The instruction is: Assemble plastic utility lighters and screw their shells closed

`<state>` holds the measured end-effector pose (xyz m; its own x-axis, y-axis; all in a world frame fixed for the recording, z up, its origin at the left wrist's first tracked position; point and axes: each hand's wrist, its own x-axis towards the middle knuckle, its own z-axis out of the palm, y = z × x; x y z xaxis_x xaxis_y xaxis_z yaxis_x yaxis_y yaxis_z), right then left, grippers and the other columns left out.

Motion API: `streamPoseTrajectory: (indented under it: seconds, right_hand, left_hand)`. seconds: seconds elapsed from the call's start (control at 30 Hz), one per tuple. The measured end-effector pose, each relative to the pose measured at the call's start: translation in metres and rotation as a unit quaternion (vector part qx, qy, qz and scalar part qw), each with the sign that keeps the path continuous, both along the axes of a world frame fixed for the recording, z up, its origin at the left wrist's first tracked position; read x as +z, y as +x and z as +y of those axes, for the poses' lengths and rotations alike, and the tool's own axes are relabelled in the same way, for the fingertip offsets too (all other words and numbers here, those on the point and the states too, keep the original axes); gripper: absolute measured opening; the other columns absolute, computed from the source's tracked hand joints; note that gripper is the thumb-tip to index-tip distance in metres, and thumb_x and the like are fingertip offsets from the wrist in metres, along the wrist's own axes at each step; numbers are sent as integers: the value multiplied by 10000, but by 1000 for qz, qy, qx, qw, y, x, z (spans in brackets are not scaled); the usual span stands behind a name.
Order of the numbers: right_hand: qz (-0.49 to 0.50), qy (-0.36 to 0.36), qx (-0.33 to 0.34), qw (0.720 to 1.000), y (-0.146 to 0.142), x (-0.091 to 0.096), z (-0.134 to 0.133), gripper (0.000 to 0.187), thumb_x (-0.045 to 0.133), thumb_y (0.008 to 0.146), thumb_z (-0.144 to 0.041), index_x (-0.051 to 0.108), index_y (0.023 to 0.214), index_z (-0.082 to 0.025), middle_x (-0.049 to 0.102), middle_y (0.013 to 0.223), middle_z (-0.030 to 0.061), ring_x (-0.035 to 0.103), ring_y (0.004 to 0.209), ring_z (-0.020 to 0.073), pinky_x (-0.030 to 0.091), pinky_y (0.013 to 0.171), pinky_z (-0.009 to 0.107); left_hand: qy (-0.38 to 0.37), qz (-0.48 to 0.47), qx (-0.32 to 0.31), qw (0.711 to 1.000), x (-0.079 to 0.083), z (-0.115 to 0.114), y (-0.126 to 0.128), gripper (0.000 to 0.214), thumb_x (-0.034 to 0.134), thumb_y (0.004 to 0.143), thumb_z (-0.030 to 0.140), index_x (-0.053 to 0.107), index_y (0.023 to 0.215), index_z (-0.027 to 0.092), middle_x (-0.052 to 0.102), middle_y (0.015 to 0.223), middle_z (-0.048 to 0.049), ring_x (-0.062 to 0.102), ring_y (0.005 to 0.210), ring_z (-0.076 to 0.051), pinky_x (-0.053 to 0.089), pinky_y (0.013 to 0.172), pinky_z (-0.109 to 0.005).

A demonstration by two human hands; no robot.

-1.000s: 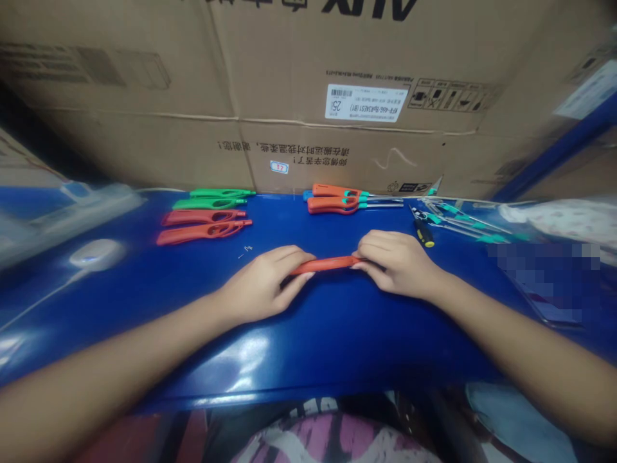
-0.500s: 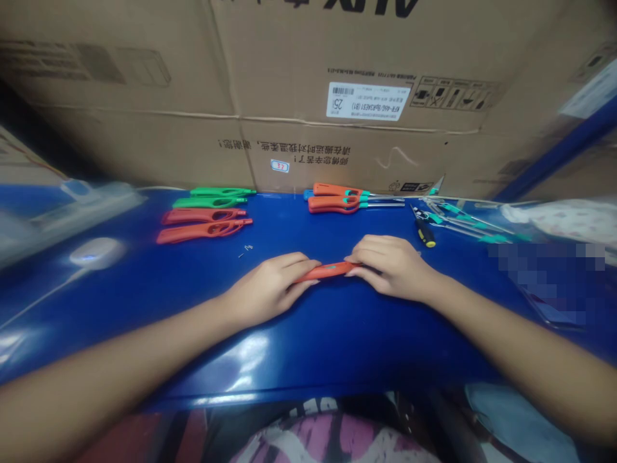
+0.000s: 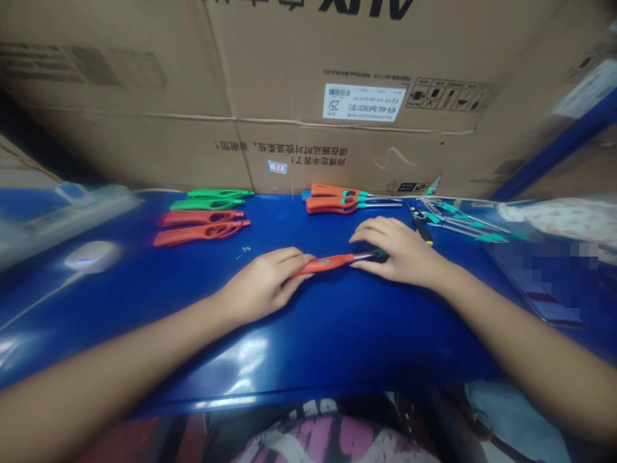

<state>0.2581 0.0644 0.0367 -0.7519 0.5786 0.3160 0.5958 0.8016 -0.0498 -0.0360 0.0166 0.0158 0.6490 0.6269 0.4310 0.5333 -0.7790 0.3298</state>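
Observation:
My left hand (image 3: 270,283) is closed round the back end of an orange stick lighter (image 3: 328,263), which lies level just above the blue table. A metal tube (image 3: 365,255) sticks out of its right end. My right hand (image 3: 400,252) is round the tube's far end, its thumb below and its fingers apart above, with a gap between them. Whether the thumb touches the tube I cannot tell. Further back are two orange lighters (image 3: 332,204) with metal tubes. A screwdriver (image 3: 423,230) lies behind my right hand, partly hidden by it.
Green shells (image 3: 207,204) and red-orange shells (image 3: 202,233) lie at the left, with small screws (image 3: 246,249) in front. Tube parts with green pieces (image 3: 463,218) lie at the back right. A cardboard box (image 3: 279,77) stands behind the table (image 3: 308,347). A white round device (image 3: 91,256) sits left.
My right hand has loosened from the lighter's right end and shifted slightly right, with its fingers spread. The metal tube now shows. My left hand keeps its hold.

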Motion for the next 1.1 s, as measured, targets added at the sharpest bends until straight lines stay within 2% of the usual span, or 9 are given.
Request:
streamPoseTrajectory:
  seconds: [0.13, 0.23, 0.33, 0.43, 0.57, 0.63, 0.77, 0.97, 1.1]
  right_hand:
    - [-5, 4, -54, 999, 15, 2, 14, 261, 703, 847, -366, 582, 1018, -210, 669, 1071, 71, 606, 991, 258, 441, 838, 375]
    - [22, 21, -60, 998, 21, 0, 22, 139, 656, 875, -307, 587, 944, -208, 686, 987, 63, 622, 925, 244, 435, 811, 367]
    - [42, 30, -24, 998, 22, 0, 24, 70, 609, 920, -273, 630, 925, -206, 708, 940, 55, 634, 903, 230, 429, 853, 380]
    - [22, 2, 16, 1000, 20, 2, 21, 139, 564, 974, -302, 666, 1021, -220, 729, 1001, 48, 642, 971, 222, 404, 951, 407]
    - [-11, -38, 8, 999, 18, 4, 16, 206, 488, 1015, -304, 643, 1120, -217, 727, 1106, 57, 652, 1031, 219, 357, 1038, 445]
    - [-6, -35, -3, 999, 18, 3, 16, 220, 553, 985, -346, 628, 1139, -208, 722, 1118, 71, 652, 1037, 230, 367, 1035, 443]
    - [18, 1, -5, 1000, 18, 2, 17, 161, 595, 961, -343, 641, 1011, -197, 734, 983, 63, 662, 929, 221, 401, 986, 424]
    - [11, 33, 64, 997, 3, -2, 4, 189, 497, 1016, -286, 648, 1060, -182, 742, 1006, 66, 672, 914, 194, 394, 1020, 424]
    - [32, 67, 94, 993, -10, -4, -8, 175, 502, 1006, -238, 644, 1061, -151, 742, 986, 90, 671, 886, 199, 461, 928, 394]
  left_hand:
    - [25, -2, 26, 999, 3, 4, -5, 270, 506, 992, 210, 632, 1205, 101, 685, 1061, -118, 668, 908, -212, 547, 793, -315]
    - [35, -5, 39, 999, 5, 6, -8, 260, 505, 988, 206, 641, 1187, 109, 688, 1043, -120, 672, 888, -212, 543, 773, -313]
    - [34, -4, 43, 998, 6, 6, -9, 256, 509, 983, 203, 642, 1185, 119, 688, 1041, -117, 673, 890, -211, 542, 771, -309]
    - [32, -3, 40, 999, 6, 5, -8, 259, 510, 979, 198, 642, 1186, 114, 688, 1050, -118, 673, 904, -216, 544, 776, -313]
    - [31, -5, 37, 999, 5, 5, -8, 277, 510, 978, 192, 638, 1205, 98, 685, 1062, -123, 673, 913, -221, 550, 781, -322]
    - [30, -7, 37, 999, 5, 5, -7, 278, 509, 977, 185, 639, 1207, 96, 685, 1061, -121, 672, 911, -218, 551, 779, -319]
    - [27, -8, 33, 999, 5, 5, -7, 272, 508, 982, 193, 639, 1202, 102, 685, 1046, -113, 668, 884, -204, 547, 761, -302]
    - [20, -12, 13, 1000, 2, 2, -6, 270, 511, 992, 206, 626, 1220, 119, 684, 1070, -104, 663, 925, -197, 540, 810, -299]
    - [-10, -31, -2, 999, 4, -4, -3, 244, 525, 990, 220, 645, 1181, 127, 686, 1023, -86, 650, 883, -176, 522, 789, -283]
